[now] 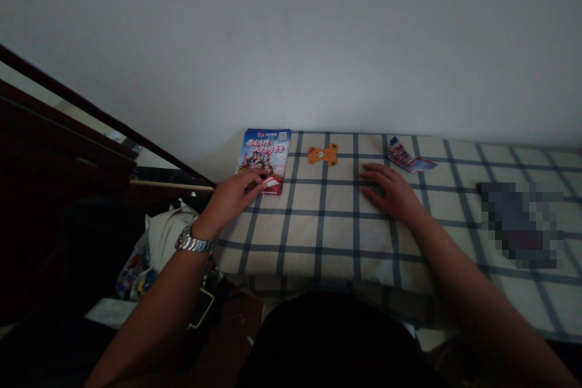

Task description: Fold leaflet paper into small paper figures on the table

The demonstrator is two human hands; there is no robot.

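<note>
My left hand (236, 193), below a silver watch (193, 241), lies with fingers stretched over the lower part of a small stack of printed flyers (262, 151). The top flyer is blue and red with large white lettering. My right hand (393, 190) rests palm down on the checked cloth (309, 230), its fingers apart and holding nothing. Between the hands lies a flat orange bear-shaped piece (324, 155). Just beyond my right hand is a creased, folded printed paper (409, 159), partly raised off the cloth.
A blurred-out dark rectangular object (521, 224) lies at the right of the table. Behind the cloth rises a white wall (318, 42). To the left are a dark wooden frame (59, 182) and a pale bag (168, 230) with colourful contents, below table level.
</note>
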